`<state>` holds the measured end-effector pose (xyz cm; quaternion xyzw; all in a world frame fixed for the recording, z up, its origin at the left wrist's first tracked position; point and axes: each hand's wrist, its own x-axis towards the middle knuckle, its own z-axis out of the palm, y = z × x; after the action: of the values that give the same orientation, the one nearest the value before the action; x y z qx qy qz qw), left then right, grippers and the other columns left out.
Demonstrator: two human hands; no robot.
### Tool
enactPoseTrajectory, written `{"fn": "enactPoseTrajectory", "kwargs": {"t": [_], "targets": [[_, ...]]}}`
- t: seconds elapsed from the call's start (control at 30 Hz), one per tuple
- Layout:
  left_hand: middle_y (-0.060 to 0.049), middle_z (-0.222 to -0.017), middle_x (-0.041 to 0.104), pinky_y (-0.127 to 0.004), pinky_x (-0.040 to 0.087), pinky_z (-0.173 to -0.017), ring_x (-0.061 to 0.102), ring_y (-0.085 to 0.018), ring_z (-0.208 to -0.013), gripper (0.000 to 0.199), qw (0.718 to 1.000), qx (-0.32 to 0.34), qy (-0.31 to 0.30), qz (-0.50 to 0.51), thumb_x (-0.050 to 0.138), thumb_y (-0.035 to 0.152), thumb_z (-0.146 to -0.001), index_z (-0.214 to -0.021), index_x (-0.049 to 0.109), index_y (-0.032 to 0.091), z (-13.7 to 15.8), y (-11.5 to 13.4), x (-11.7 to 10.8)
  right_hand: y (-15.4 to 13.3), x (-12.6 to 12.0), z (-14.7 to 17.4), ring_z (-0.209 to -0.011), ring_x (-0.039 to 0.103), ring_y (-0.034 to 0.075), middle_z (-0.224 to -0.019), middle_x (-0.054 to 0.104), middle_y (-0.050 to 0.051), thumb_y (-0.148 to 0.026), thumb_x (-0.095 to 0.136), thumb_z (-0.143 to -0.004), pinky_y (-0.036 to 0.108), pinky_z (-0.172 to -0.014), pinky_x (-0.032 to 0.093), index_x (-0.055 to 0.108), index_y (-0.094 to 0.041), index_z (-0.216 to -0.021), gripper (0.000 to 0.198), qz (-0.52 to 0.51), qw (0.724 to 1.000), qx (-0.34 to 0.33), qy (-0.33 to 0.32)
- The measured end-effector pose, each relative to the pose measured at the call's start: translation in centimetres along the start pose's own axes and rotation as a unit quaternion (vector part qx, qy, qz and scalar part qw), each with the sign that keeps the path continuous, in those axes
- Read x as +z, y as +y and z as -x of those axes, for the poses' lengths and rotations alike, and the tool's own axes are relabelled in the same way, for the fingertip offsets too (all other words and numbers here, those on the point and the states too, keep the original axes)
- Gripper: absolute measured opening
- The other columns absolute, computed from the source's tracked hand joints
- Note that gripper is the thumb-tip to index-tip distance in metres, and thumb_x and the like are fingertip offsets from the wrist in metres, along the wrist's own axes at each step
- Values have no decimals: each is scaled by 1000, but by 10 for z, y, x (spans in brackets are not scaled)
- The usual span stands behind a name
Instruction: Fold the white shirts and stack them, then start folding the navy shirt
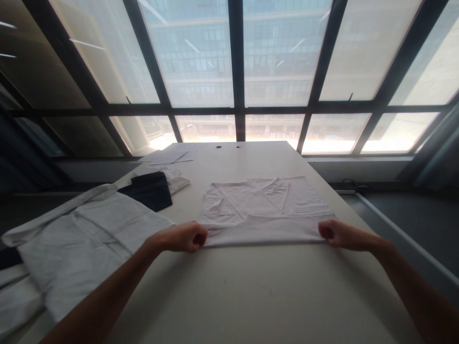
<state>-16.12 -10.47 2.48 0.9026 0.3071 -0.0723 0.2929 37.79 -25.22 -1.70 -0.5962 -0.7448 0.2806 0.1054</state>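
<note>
A white garment, partly folded and looking like a shirt, lies flat on the white table. Its near edge forms a straight folded strip. At the left end of that strip my left hand is closed, pinching the cloth's corner. My right hand is closed on the opposite corner. Between the two hands the near edge is drawn straight. Wrinkles and slanting folds show on the far part of the garment. The fingertips of both hands are hidden behind the curled fingers.
Left of the garment is a heap of white clothing, with a dark navy folded cloth beside it. Papers lie at the far left of the table. Large framed windows rise behind, and a pale rail runs along the floor at right.
</note>
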Motion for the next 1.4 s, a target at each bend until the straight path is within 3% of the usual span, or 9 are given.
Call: {"fn": "enactPoseTrajectory", "kwargs": {"t": [0.13,0.2,0.3,0.43,0.57,0.67,0.77,1.0,1.4], "targets": [[-1,-77,65,-23,42,-62,58,-16,-69,11,1000,3,-12,24,65,27,-80,-84,71,19,5,0,-3,-6,-7,2,-72,56,18,-79,66,3,-30,65,-81,29,-66,46,64,-20,-82,10,-34,999,-19,-20],[-1,-76,65,-23,41,-62,57,-15,-68,23,1000,8,15,19,62,38,-89,-83,69,18,3,-1,-3,-8,-10,1,-77,60,20,-85,69,5,-40,63,-88,31,-71,50,67,-20,-88,20,-43,999,-33,0],[-2,-77,65,-25,42,-67,56,-15,-70,35,989,15,145,8,49,43,-99,-83,65,17,-8,-4,3,-8,-8,-7,-86,65,24,-100,73,9,-51,57,-94,36,-80,53,70,-21,-99,33,-50,993,-38,98],[-4,-82,65,-30,47,-78,58,-19,-78,39,947,-7,319,-28,36,39,-105,-88,64,18,-32,-9,24,1,7,-27,-114,63,31,-125,69,12,-53,48,-98,46,-97,53,67,-25,-123,43,-28,959,-52,278],[-12,-132,62,-43,39,-108,53,-27,-121,40,904,0,404,-136,35,38,-106,-129,63,22,-50,-19,46,13,28,-46,-138,48,29,-147,56,12,-47,36,-103,52,-116,37,47,-27,-151,52,65,933,-50,350],[-10,-161,39,-49,22,-120,31,-31,-148,52,905,-18,380,-189,32,43,-107,-155,42,27,-57,-32,55,23,41,-54,-149,36,28,-159,44,12,-46,29,-105,52,-121,30,39,-27,-156,56,128,940,-14,317],[-8,-167,29,-54,14,-122,21,-33,-154,56,912,-52,352,-202,26,46,-108,-162,30,30,-58,-49,60,34,49,-58,-153,25,30,-164,35,12,-50,27,-104,58,-122,23,36,-27,-158,59,173,946,45,270],[-11,-168,25,-58,25,-118,17,-38,-155,63,919,-105,331,-188,23,56,-106,-160,35,26,-59,-68,61,58,46,-59,-153,24,34,-165,31,15,-56,23,-103,65,-119,21,38,-23,-157,65,185,936,139,265],[-9,-168,23,-57,22,-120,17,-34,-155,65,941,-152,249,-173,18,55,-106,-162,28,24,-56,-53,56,74,36,-54,-152,27,34,-162,36,21,-51,23,-103,59,-119,23,41,-14,-155,67,187,898,299,264]]}}
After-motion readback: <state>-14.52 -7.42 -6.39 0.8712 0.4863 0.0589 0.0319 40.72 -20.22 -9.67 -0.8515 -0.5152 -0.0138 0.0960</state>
